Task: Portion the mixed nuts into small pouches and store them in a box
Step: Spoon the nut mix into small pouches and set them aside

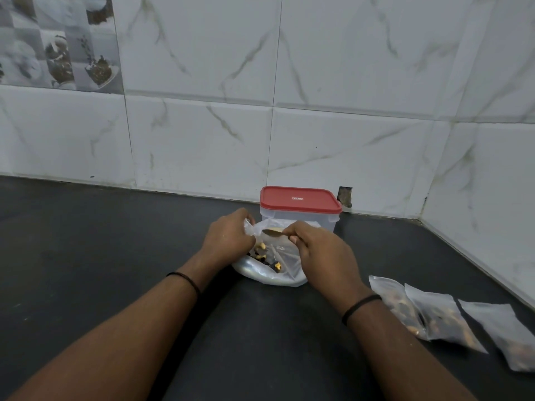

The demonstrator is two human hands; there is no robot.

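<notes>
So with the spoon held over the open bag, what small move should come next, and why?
Probably dip the spoon down into the mixed nuts. The right hand grips its handle with the bowl hovering above the plastic bag, whose mouth the left hand holds open. Three pouches lie to the right; the red-lidded box is closed.

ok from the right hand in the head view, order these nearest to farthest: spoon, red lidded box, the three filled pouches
1. spoon, held in the right hand itself, bowl pointing left over the nut bag.
2. red-lidded box, just behind the hand, by the wall.
3. filled pouches, lying off to the right on the counter.
</notes>
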